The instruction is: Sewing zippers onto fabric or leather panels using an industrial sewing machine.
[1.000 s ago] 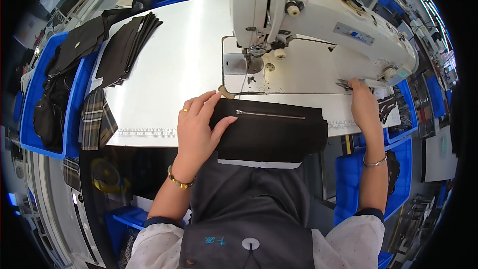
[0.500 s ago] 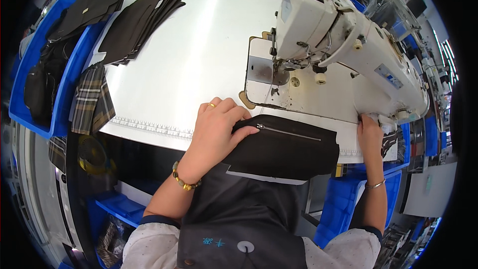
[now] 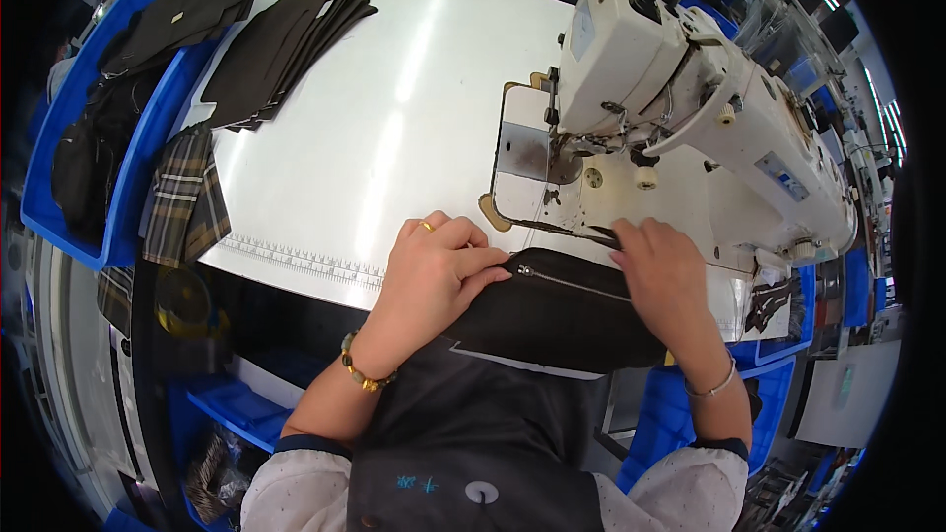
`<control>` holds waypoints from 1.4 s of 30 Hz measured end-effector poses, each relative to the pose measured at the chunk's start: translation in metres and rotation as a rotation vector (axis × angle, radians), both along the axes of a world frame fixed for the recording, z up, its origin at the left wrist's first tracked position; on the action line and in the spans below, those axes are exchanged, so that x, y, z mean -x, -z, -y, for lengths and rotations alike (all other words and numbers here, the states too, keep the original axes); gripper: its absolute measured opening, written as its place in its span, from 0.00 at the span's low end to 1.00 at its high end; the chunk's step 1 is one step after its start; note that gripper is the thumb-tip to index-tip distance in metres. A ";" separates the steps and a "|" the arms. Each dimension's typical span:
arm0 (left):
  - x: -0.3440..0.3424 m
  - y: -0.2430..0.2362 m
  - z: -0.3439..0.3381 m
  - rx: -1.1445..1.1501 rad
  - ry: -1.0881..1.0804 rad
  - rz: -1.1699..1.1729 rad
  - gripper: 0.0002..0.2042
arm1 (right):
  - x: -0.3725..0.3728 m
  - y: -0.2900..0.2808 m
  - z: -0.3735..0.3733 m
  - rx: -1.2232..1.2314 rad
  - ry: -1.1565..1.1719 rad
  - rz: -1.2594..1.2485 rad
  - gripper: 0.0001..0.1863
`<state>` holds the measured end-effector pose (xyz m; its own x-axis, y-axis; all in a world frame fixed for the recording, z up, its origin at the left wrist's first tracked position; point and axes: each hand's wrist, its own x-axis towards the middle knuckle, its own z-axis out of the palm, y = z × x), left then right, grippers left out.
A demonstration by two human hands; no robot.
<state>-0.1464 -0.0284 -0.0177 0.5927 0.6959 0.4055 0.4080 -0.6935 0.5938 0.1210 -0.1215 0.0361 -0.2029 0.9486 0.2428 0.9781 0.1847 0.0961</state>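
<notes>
A dark fabric piece with a metal zipper [image 3: 572, 283] hangs over the near table edge toward my lap. My left hand [image 3: 432, 266] is closed on its upper left corner, thumb and forefinger pinching beside the zipper pull [image 3: 524, 270]. Over the piece's right end is my right hand [image 3: 662, 276], its fingers curled. A thin dark pointed tool [image 3: 601, 232], like thread snips, juts left from those fingers; most of it is hidden. Fine threads run from the sewing machine's [image 3: 616, 64] needle area down toward the fabric's upper edge.
On the white table [image 3: 335, 158], dark cut pieces [image 3: 271, 59] lie stacked at the far left, with plaid fabric [image 3: 184, 197] at the left edge. A blue bin [image 3: 158, 153] of dark items stands further left. The machine's plate [image 3: 522, 172] lies ahead of the fabric.
My right hand has come left from beside the machine's base to the fabric's right end, now with the dark pointed tool. My left hand keeps its pinch; the fabric sits slightly lower.
</notes>
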 end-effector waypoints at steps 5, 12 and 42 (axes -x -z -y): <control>-0.002 0.000 0.001 -0.032 -0.005 0.022 0.08 | 0.026 0.028 -0.040 -0.089 -0.304 0.074 0.11; 0.000 -0.004 0.004 -0.047 0.065 0.066 0.07 | -0.012 0.024 -0.009 -0.040 0.075 0.052 0.10; 0.000 0.017 0.020 0.427 0.050 0.363 0.15 | -0.197 0.017 0.432 -0.453 1.288 -0.024 0.18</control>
